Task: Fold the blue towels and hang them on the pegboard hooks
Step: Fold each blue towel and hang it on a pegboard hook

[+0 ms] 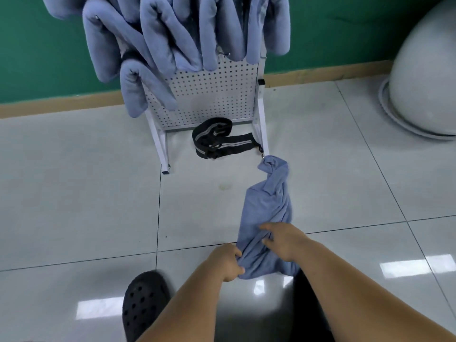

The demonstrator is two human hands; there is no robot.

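Your left hand (228,261) curls its fingers tight round the near end of the blue towel (269,206), which lies bunched on the floor (74,193). Its long axis runs away from you, towards the right foot of the pegboard (212,95). Your right hand (283,240) sits just right of the left, pinching a fold between thumb and fingers. Both hands hold the near end, so lifting should drag the twisted far end free

Soft cloth towel (267,213), glossy tiled floor (74,193)
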